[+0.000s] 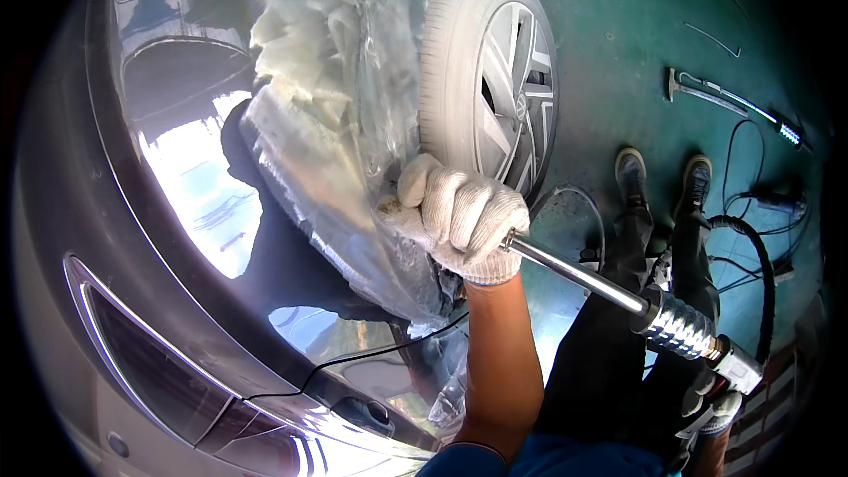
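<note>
My left hand (459, 216), in a white knit glove, is closed around the front end of a chrome rod (574, 274), pressed against the sanded, dull patch of a dark car's fender (327, 97). The rod runs down to the right into a ribbed chrome sleeve (680, 327) and a gun-like tool body (735, 367). My right hand (720, 408), also gloved, grips that tool's rear handle at the lower right rim and is only partly visible. A black hose (761, 269) loops up from the tool.
A dusty wheel (490, 79) stands just right of the fender. My black trouser legs and shoes (632, 172) rest on the green floor (618, 53). A hammer-like tool (698, 88), a slim light (784, 132) and cables lie at the right. A thin black wire (353, 358) crosses the glossy body.
</note>
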Demonstrator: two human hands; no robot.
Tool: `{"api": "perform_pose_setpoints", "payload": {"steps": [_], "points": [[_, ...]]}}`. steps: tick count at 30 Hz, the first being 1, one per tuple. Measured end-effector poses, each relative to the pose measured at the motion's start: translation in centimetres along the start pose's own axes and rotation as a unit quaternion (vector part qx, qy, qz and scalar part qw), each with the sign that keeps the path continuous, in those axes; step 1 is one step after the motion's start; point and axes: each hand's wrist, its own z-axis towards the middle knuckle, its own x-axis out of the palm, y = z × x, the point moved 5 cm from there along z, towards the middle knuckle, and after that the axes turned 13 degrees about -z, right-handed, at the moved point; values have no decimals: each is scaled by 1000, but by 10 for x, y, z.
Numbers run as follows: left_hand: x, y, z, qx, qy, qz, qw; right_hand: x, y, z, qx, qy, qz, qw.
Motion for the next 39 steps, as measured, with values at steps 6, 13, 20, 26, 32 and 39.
{"api": "perform_pose_setpoints", "payload": {"steps": [6,13,20,26,32,39], "points": [[10,7,-25,238,-432,419,762,-5,14,19,17,35,18,999],[12,8,-35,255,-453,437,734,-12,20,24,4,64,-22,998],[12,2,-33,230,-431,414,768,-5,20,27,9,88,10,996],[15,2,-32,233,-448,430,748,0,21,28,14,111,38,993],[8,-1,-40,187,-348,384,834,-26,20,14,-3,35,-48,998],[-41,138,-98,62,-350,392,849,-77,-2,3,17,-19,-25,999]]}}
